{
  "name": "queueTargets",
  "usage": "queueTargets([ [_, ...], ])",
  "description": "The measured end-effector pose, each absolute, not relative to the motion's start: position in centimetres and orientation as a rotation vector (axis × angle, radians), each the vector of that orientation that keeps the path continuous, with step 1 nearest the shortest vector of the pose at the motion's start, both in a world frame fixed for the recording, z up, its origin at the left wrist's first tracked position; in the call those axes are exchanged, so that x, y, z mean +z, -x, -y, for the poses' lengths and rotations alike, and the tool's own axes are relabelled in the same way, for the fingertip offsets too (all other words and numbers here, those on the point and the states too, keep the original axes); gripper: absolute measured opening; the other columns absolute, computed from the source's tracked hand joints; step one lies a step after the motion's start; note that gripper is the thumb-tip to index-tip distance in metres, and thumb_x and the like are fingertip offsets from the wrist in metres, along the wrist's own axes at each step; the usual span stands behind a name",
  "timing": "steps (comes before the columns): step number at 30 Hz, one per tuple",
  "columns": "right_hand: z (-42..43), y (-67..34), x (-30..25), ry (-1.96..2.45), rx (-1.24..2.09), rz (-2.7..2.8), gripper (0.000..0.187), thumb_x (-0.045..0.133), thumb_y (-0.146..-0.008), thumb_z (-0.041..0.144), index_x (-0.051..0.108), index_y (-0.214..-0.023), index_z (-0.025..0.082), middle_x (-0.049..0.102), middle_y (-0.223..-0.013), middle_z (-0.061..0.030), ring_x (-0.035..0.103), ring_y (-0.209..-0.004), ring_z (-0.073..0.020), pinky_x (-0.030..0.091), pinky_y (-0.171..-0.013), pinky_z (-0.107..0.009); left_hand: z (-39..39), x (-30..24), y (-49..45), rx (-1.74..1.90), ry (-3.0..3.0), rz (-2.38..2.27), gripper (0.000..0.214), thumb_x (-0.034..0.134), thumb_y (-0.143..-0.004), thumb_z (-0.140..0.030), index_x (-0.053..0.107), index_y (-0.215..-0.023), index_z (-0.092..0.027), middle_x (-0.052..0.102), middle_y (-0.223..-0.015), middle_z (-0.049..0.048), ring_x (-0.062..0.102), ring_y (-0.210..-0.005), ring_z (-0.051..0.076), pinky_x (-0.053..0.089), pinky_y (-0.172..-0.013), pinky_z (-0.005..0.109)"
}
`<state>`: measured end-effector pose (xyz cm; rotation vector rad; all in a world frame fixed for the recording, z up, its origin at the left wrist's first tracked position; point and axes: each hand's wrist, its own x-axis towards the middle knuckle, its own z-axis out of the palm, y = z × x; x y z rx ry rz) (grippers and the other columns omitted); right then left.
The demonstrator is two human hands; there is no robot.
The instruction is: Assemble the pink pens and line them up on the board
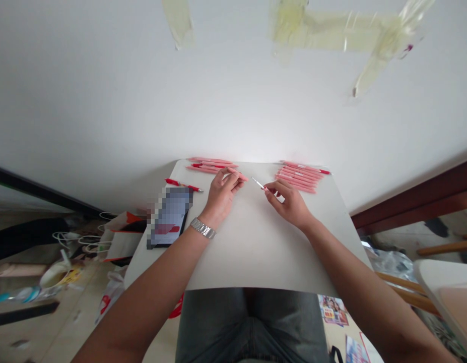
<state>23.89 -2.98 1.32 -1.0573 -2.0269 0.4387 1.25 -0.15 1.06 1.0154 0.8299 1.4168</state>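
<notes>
My left hand [219, 197], with a metal watch on the wrist, is closed on a pink pen barrel [243, 177] whose end points right. My right hand [289, 200] pinches a thin pen refill [257, 182], pale along its length and reddish near the fingers. Its free end points up and left, a small gap from the pink barrel. Just beyond my left hand lies a small group of pink pens [208, 161] with a red one among them. A larger row of pink pens [299, 176] lies behind my right hand, with a red-ended pen at its far side.
On the white table [252, 252], a red pen [184, 185] lies at the left above a phone-like device [169, 217] with a blurred screen. A taped wall [233, 101] stands behind. Bags [123, 234] and a cup [55, 274] crowd the left; a white chair-like surface [445, 287] is at right.
</notes>
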Motion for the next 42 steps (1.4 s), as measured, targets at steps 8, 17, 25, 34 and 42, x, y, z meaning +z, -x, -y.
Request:
queueTargets([
  [8, 2.7, -24.1, 0.7, 1.090, 0.421, 2.059, 0.020, 0.057, -0.106, 0.035, 0.071, -0.108, 0.022, 0.067, -0.091, -0.0067, 0.063, -0.082, -0.0201, 0.051, -0.074, -0.036, 0.3, 1.3, -1.3, 1.419, -1.021, -0.811, 0.031, 0.077, -0.091, -0.044, 0.056, -0.102, -0.024, 0.074, -0.100, 0.0026, 0.074, -0.102, 0.017, 0.057, -0.099, 0.036],
  [17, 2.7, -24.0, 0.8, 1.087, 0.422, 2.049, 0.019, 0.058, -0.106, 0.035, 0.072, -0.109, 0.022, 0.067, -0.091, -0.0067, 0.063, -0.083, -0.0202, 0.052, -0.074, -0.035, 1.0, 1.8, -1.6, 1.371, -1.105, -0.783, 0.031, 0.079, -0.090, -0.044, 0.058, -0.101, -0.024, 0.074, -0.099, 0.0030, 0.074, -0.100, 0.018, 0.058, -0.099, 0.038],
  [25, 3.0, -23.8, 1.2, 1.060, 0.424, 2.045, 0.022, 0.056, -0.107, 0.037, 0.072, -0.112, 0.024, 0.066, -0.091, -0.0070, 0.063, -0.083, -0.0210, 0.051, -0.072, -0.035, 1.7, 1.6, -2.0, 1.250, -1.196, -0.741, 0.032, 0.084, -0.087, -0.042, 0.062, -0.101, -0.022, 0.070, -0.109, 0.0046, 0.070, -0.109, 0.020, 0.058, -0.103, 0.040],
  [34, 3.3, -23.6, 1.2, 1.056, 0.439, 2.049, 0.023, 0.055, -0.107, 0.035, 0.073, -0.116, 0.023, 0.063, -0.093, -0.0061, 0.061, -0.076, -0.0181, 0.051, -0.072, -0.033, 1.6, 1.3, -2.0, 1.252, -1.204, -0.723, 0.032, 0.085, -0.087, -0.041, 0.064, -0.103, -0.022, 0.069, -0.109, 0.0049, 0.069, -0.111, 0.020, 0.060, -0.101, 0.039],
  [42, 3.1, -23.6, 1.3, 1.046, 0.463, 1.974, 0.027, 0.058, -0.106, 0.043, 0.073, -0.120, 0.025, 0.065, -0.092, -0.0056, 0.062, -0.076, -0.0176, 0.053, -0.071, -0.033, 1.7, 1.5, -1.9, 1.245, -1.248, -0.722, 0.032, 0.084, -0.088, -0.042, 0.065, -0.104, -0.022, 0.072, -0.108, 0.0058, 0.071, -0.111, 0.022, 0.060, -0.101, 0.040],
])
